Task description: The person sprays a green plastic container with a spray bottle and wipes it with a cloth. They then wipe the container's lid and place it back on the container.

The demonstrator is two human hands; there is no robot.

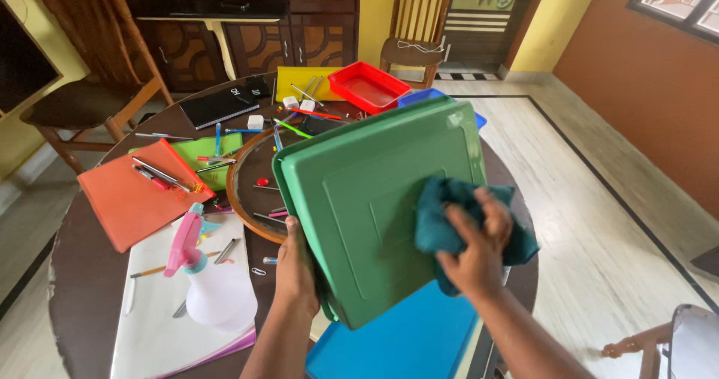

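My left hand (294, 263) grips the lower left edge of a green plastic tray (359, 199), held up tilted with its underside facing me. My right hand (477, 250) presses a dark teal cloth (438, 214) against the tray's right side. Below the tray lies a blue tray (397, 341) on the round dark table (82, 274).
A spray bottle (213, 289) with a pink trigger stands on white paper at the left. An orange folder (131, 199), several pens, a round wooden tray (243, 199), a black notebook (217, 105), yellow and red trays (367, 87) crowd the table. Wooden chairs stand behind.
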